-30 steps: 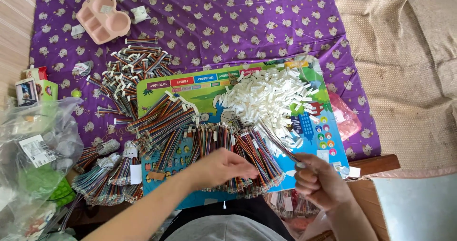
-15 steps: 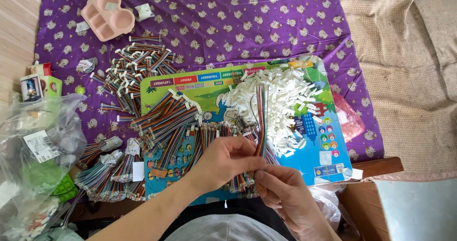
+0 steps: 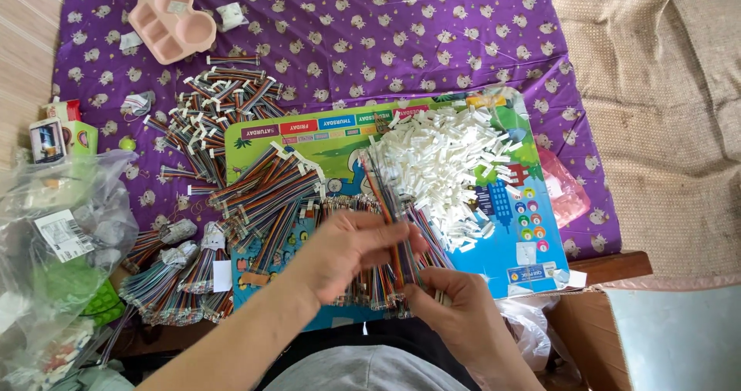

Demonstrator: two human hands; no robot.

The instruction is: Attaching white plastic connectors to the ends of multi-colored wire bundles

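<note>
My left hand and my right hand meet over the near edge of a colourful picture board. Between them they hold a thin bundle of multicoloured ribbon wires that points away from me towards a heap of small white plastic connectors. The right hand pinches the bundle's near end; the left hand's fingers close around its middle. More rows of coloured wire bundles lie on the board under and left of my hands.
A purple patterned cloth covers the surface. A pile of wires with white plugs lies far left, a pink compartment tray at the back, clear plastic bags on the left, a cardboard box near right.
My right hand came in from the right to the left hand and took the wire bundle's near end. The bundle now stands straighter, pointing at the white connectors.
</note>
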